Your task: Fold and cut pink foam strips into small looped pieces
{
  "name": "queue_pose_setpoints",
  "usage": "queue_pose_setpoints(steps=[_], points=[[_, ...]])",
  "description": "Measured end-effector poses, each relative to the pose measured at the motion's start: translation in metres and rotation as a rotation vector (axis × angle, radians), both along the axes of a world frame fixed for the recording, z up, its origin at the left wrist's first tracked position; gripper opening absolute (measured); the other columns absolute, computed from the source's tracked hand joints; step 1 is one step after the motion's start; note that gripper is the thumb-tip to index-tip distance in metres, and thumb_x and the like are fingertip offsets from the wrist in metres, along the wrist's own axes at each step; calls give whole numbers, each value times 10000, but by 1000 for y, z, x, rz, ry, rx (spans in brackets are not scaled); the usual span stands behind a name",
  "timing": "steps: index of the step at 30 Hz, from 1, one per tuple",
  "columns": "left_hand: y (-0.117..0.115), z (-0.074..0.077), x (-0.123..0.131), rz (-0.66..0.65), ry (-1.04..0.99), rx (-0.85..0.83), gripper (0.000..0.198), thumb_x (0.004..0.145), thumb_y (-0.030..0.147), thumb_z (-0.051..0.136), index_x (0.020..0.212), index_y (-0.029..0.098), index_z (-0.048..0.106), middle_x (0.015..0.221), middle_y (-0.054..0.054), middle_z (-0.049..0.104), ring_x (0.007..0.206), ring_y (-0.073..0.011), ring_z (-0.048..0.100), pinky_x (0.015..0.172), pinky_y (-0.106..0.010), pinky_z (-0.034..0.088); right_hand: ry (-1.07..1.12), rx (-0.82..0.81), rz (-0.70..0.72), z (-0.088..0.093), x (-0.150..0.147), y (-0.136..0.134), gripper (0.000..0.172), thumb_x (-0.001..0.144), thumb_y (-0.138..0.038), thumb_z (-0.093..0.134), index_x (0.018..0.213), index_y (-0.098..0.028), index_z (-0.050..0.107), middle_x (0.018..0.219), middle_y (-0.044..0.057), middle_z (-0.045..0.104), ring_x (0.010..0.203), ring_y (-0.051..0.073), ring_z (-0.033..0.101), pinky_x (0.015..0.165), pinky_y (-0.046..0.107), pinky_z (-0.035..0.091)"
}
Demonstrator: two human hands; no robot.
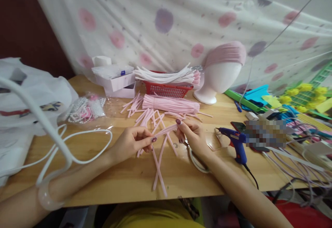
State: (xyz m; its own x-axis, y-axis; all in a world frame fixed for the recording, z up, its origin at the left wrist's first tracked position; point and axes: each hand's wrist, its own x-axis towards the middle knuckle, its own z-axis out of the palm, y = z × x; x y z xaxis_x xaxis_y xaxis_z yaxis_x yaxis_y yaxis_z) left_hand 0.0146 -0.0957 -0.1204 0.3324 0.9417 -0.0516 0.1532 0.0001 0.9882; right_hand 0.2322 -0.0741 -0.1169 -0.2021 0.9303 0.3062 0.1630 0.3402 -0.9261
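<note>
A pink pipe cleaner [165, 130] is stretched between my two hands above the table. My left hand [140, 140] pinches its left end between thumb and fingertips. At the other end, my right hand [189, 134] grips it, thumb on top. Loose pink pipe cleaner pieces [158, 169] lie crossed on the wood below and between the hands. Scissors [196, 160] rest under my right hand and wrist, partly hidden. Behind the hands lies a thick bundle of pink pipe cleaners [171, 104], with shorter cut pieces scattered at its left.
A red basket [166, 90] holds white and pink pipe cleaners. Right of it stands a white head form [218, 77]. A blue glue gun [237, 143] and cables are at right. Bagged beads [86, 108], a white box [120, 83] and a looped white cable [90, 131] are at left.
</note>
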Motion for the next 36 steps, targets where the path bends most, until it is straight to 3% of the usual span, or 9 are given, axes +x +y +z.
queue_pose_setpoints(steps=[3,6,12,19,24,29,36], points=[[2,0,-1,40,-27,55,240,711,389,697,706,159,629,591,7,640,532,-111,584,483,-210,464,-19,70,-15,6,0,3,481,864,-493,594,498,-183,547,464,-6,497,462,108,452,497,243,359],[0,-1,-1,89,-33,91,227,705,376,702,705,158,641,603,6,644,514,-106,573,464,-206,453,147,-55,6,4,-2,7,394,788,-484,682,557,-185,571,488,-24,501,451,96,439,473,228,354],[-3,-4,3,59,-60,-19,273,698,402,693,654,144,616,548,-6,643,391,-82,490,386,-207,377,494,-399,243,-10,-11,10,324,742,-471,709,650,-181,597,521,-42,481,418,75,392,398,196,337],[-3,-8,6,70,-108,-51,257,709,383,695,674,141,616,552,-3,643,404,-73,475,374,-185,347,509,-527,525,-16,-18,2,509,772,-657,558,865,-171,678,681,6,560,480,103,485,433,226,411],[-3,-10,10,67,-162,-10,234,715,354,708,681,150,600,553,28,623,403,-52,454,368,-165,325,507,-621,689,-20,-24,-9,346,813,-497,613,957,-186,658,612,-14,562,484,110,497,480,224,441],[-5,-6,11,27,-190,35,255,737,362,704,652,156,581,543,45,617,372,-31,429,373,-159,325,531,-558,698,-19,-27,-16,250,832,-364,654,977,-161,670,517,-47,487,447,88,412,482,217,405],[-7,-7,7,30,-120,-11,164,732,280,698,693,142,617,577,6,669,456,-67,539,408,-157,369,602,-436,610,-5,-13,-8,95,809,-262,666,860,-184,681,463,-94,308,405,64,207,447,209,247]])
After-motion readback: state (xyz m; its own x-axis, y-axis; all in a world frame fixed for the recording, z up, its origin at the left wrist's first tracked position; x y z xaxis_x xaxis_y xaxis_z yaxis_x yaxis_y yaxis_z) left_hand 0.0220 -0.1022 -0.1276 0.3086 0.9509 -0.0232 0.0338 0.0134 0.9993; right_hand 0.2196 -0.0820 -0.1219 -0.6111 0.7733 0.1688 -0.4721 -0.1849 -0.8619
